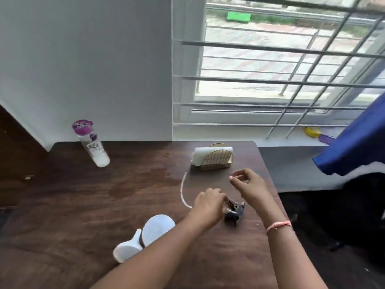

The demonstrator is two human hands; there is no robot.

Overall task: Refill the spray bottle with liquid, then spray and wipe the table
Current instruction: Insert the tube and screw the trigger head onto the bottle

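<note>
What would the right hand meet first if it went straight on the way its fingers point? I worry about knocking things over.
Probably the white foam block in the gold wire holder, just beyond the right hand; depth is unclear.

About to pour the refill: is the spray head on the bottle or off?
Off. The black spray head lies on the table under the left hand, its tube trailing; the white bottle lies apart.

Spray head [235, 211]: partly hidden under left hand [209, 205]. Tube [183, 191]: near end hidden by that hand. White bottle [145, 236]: base covered by forearm; purple-capped bottle [90, 142] label blurred, unreadable.
</note>
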